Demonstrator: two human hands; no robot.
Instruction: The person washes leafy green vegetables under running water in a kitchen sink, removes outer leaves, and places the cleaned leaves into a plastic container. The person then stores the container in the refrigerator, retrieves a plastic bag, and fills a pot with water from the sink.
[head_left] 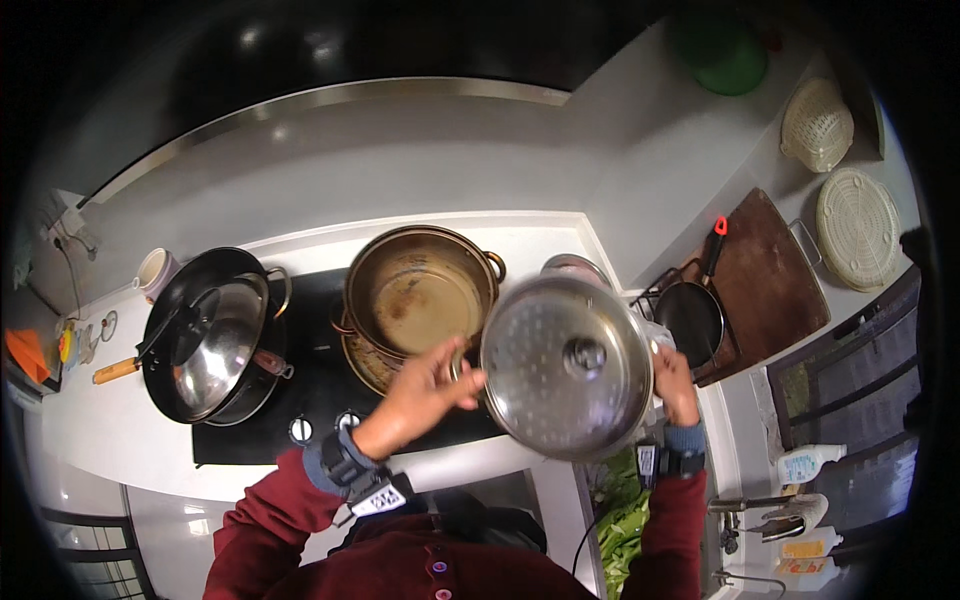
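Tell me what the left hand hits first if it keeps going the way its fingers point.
Probably the steel lid: the left hand points right, fingertips already at the lid's rim. The empty pot sits just behind; depth is hard to judge.

Both hands hold a round perforated steel lid near the counter edge: left hand at its left rim, right hand at its right. Just beyond, left, stands an open stained steel pot on the black stove.
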